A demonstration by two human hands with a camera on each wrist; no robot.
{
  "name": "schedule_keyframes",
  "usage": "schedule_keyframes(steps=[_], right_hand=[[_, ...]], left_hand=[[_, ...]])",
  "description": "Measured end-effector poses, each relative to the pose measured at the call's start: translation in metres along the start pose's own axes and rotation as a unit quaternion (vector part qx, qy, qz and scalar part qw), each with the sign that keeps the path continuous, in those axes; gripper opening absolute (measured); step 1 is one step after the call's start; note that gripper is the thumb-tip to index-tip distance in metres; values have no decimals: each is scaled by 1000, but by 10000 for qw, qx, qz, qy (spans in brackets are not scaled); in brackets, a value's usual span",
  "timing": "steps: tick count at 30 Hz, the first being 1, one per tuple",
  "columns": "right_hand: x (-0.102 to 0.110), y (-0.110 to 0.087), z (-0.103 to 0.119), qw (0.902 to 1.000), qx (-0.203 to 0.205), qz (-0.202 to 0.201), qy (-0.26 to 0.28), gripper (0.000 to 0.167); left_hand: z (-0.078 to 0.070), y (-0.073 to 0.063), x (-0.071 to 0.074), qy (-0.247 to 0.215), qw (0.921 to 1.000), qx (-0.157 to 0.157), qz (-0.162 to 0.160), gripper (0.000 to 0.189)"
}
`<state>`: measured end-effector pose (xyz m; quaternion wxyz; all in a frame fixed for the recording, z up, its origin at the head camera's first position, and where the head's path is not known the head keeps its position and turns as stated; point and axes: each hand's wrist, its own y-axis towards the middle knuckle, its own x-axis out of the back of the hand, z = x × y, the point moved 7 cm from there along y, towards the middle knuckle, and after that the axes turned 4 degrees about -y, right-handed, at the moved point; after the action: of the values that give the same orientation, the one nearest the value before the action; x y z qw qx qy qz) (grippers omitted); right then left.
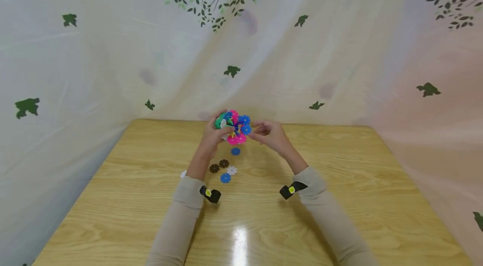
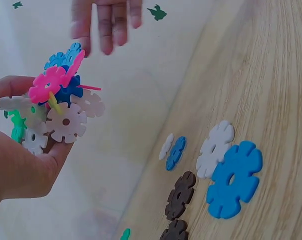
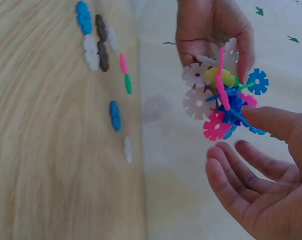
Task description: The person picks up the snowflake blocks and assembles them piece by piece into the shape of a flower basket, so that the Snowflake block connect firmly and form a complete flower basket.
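My left hand [image 1: 209,136] holds a ball-like cluster of interlocked flower-shaped plastic discs [image 1: 241,136] above the table. Pink, blue, white, yellow and green discs stick out of it at different angles. In the left wrist view, white discs [image 2: 66,123] sit closest to the palm, with a pink disc [image 2: 47,85] and blue ones farther out. My right hand [image 1: 275,136] is just right of the cluster, its fingers loosely extended and apart. In the right wrist view, its upper digit overlaps the cluster's blue discs [image 3: 234,111], while the other fingers [image 3: 223,175] curve below with nothing in them.
Loose flower discs lie on the wooden table [image 1: 339,199]: brown ones [image 1: 214,168], blue ones [image 1: 225,178] and white ones [image 1: 232,170]. A pink disc [image 3: 123,63] and a green disc [image 3: 128,83] lie near the table's far edge. Behind hangs a leaf-printed cloth [image 1: 271,69].
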<state>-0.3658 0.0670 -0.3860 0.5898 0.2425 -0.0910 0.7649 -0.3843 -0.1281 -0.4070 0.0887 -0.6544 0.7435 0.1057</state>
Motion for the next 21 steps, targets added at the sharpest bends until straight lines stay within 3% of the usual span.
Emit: schedule_keyframes(steps=[5,12,16,21], right_hand=[[-19,-5,-10,9925,247,1098,-467,28],[-55,-18,-15,9654,786,2362,-775,27],[-72,-24,-15,9520,968,2757,-910,28],[-87,-25,-14,9391,1204,2969,-1240,31]], left_hand=[[-1,1,5,39,10000,-45,-63,75],[0,2,6,44,9999,-70,-81,74],[3,2,5,47,10000,4,-47,74],[7,1,2,76,9997,189,101,74]])
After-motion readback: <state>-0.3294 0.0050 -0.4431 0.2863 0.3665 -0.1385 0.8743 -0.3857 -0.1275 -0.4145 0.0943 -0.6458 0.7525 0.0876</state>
